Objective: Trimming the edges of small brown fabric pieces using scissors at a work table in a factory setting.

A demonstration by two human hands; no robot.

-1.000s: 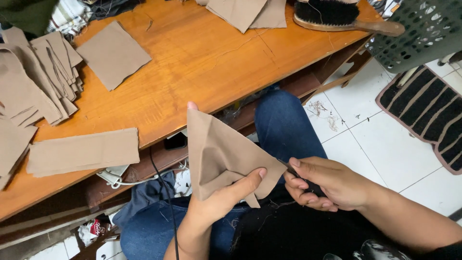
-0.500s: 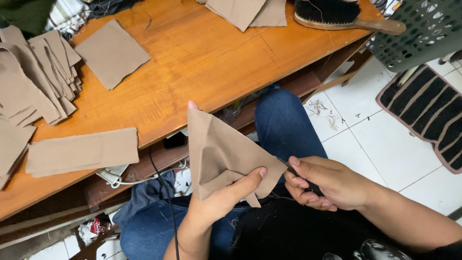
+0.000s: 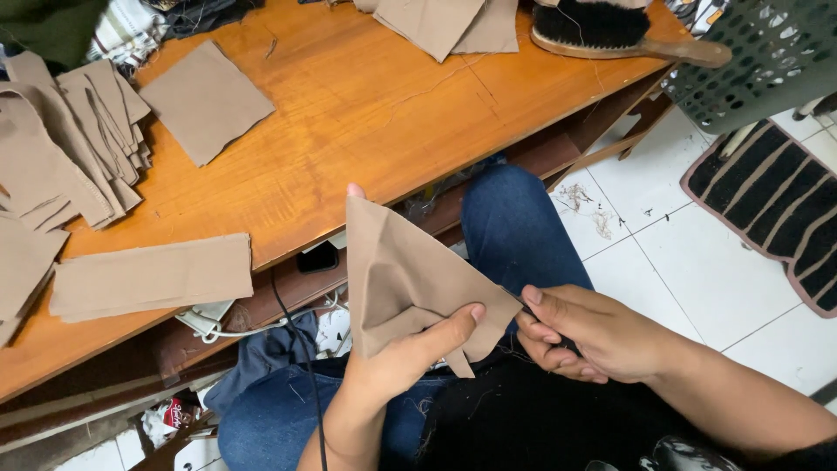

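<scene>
nothing had shifted since the earlier frame: left hand [image 3: 397, 366] pinched the folded tan fabric piece [image 3: 410, 279] over the lap, beside the wooden table [image 3: 349, 113]; right hand [image 3: 593, 336] stayed curled around a small dark tool, mostly hidden.

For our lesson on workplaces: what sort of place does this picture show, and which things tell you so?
Probably a small sewing or tailoring workshop. Stacks of cut tan fabric pieces lie on an orange wooden worktable, a black-bristled wooden brush rests there, and the left hand holds a folded tan fabric piece.
</scene>
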